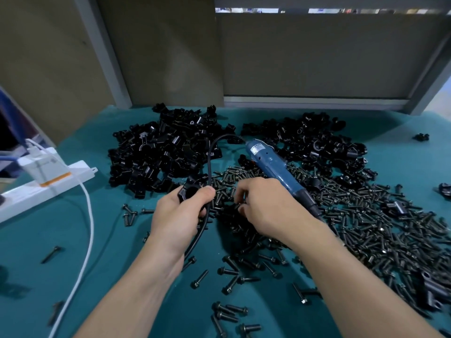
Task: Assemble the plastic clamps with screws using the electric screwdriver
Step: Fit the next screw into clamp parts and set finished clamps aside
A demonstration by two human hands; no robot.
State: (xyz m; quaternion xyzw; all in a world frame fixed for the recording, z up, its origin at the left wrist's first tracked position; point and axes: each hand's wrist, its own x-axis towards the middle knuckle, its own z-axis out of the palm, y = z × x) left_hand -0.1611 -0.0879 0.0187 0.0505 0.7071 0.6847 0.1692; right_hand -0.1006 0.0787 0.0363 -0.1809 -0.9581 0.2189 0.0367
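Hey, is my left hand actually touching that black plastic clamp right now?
Touching. The head view shows the left hand holding the black plastic clamp, with the thumb pressed against its lower rim and no gap between them.

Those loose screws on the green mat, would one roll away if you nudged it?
Probably not far: a screw has a wide flanged head, so it would likely curve round in a circle. The mat looks soft, which should slow it. Small, it may be fiddly to pinch.

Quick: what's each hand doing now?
Left hand: holds a clamp.
Right hand: fingers curled, pinching a screw at the pile.
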